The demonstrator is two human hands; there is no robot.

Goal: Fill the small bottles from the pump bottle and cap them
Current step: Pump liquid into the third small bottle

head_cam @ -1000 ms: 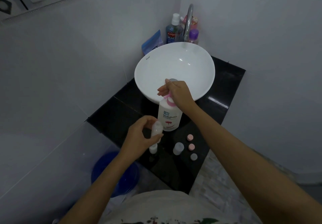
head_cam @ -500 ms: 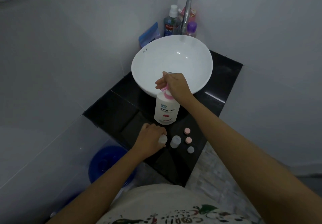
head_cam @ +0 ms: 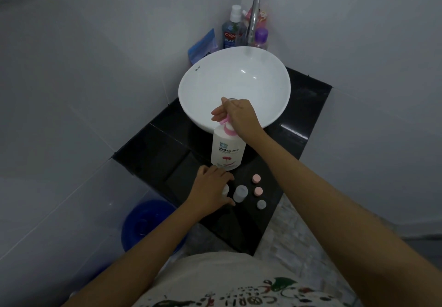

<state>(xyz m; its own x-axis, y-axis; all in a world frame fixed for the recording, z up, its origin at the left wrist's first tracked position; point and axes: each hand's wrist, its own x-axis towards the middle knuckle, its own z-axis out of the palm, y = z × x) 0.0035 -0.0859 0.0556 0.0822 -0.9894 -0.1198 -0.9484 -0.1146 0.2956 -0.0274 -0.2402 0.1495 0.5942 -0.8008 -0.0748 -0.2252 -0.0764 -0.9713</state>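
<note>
Two hands work — right hand (head_cam: 240,117) fingers curl on the pump bottle (head_cam: 227,150) top, left hand (head_cam: 210,190) fingers wrap a small bottle (head_cam: 225,189) on the counter (head_cam: 153,149).

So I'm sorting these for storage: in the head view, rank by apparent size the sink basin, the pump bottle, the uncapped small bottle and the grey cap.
1. sink basin
2. pump bottle
3. uncapped small bottle
4. grey cap

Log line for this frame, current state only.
right hand on pump bottle head | left hand on small bottle, countertop | caps loose
</note>
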